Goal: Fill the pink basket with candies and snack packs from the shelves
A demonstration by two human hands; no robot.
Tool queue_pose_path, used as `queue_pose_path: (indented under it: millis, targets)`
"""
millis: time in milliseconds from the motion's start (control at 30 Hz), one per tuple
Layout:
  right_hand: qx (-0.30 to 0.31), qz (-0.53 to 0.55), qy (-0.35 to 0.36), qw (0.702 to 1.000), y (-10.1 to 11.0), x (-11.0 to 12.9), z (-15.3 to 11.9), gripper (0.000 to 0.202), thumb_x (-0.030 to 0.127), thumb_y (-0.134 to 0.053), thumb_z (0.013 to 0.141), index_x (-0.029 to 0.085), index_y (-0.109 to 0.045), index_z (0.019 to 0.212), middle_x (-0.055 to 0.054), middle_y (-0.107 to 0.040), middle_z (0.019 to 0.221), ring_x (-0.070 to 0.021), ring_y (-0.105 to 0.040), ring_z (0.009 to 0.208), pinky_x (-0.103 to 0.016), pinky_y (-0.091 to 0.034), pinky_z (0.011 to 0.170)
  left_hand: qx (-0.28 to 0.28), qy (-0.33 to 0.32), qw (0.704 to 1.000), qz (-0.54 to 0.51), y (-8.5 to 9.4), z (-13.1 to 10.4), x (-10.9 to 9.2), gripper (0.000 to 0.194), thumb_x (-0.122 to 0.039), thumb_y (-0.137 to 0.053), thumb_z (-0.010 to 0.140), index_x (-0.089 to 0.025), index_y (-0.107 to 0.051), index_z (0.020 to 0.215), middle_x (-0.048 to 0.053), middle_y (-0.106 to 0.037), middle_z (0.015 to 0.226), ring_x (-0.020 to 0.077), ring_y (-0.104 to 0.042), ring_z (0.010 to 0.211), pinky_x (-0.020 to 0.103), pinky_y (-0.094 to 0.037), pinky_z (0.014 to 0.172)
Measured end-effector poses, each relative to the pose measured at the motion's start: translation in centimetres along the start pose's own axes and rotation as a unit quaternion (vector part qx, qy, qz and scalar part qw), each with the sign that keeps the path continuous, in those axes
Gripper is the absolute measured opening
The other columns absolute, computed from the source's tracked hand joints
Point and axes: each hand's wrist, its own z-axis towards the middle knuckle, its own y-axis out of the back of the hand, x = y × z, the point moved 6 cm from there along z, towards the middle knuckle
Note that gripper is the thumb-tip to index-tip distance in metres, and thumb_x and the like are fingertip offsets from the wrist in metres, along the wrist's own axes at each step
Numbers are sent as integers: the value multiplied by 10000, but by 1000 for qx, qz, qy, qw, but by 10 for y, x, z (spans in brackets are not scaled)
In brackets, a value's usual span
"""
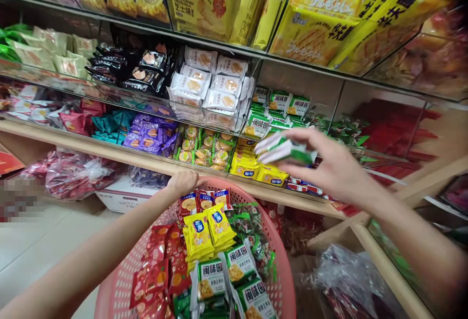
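Observation:
My left hand [184, 182] is closed over the far rim of a pink perforated plastic basket [122, 272]. My right hand [331, 165], slightly blurred, pinches a few green-and-white snack packets [281, 150] in front of the shelf. Behind them, matching green-and-white packets [258, 123] lie in a shelf compartment. Inside the basket are more packets of that kind [213, 282], yellow packets [198, 236], red packets [155, 265], dark green ones [252, 233] and red-and-blue ones [206, 202].
Glass-divided shelves hold white-wrapped cakes [190, 84], black packets [146, 72], purple packets [150, 132] and yellow wafer bags [318, 31]. Below stand a white carton [122, 196] and bagged red goods [75, 175]. A wooden divider [380, 265] and clear plastic bag [347, 272] are at lower right.

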Motion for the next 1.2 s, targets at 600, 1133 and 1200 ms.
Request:
queue_pose_path:
  millis: [600,1133,1200]
  targets:
    - [519,292,-171,785,-172,14,-103,552,481,-731,535,201,-613,995,7,-591,918,-143,-510,790,-217,-386,634,15,7,1000,-1,0,-1,0,796,-635,-80,811,-64,-633,855,224,-665,769,314,-641,787,376,-450,640]
    - [390,172,-79,901,-159,20,-106,569,554,-638,628,231,-524,1082,-34,-506,1043,-212,-451,994,-338,-366,858,16,22,1000,-3,-3,0,2,802,-656,-93,799,-71,-637,864,222,-666,809,288,-639,810,359,-443,682]
    - [383,151,-73,908,-162,21,-108,593,534,-673,588,227,-517,1071,-33,-496,1029,-218,-446,977,-345,-373,837,16,27,999,-12,-3,0,3,809,-660,-90,797,-68,-637,868,230,-664,821,287,-637,820,363,-440,695]
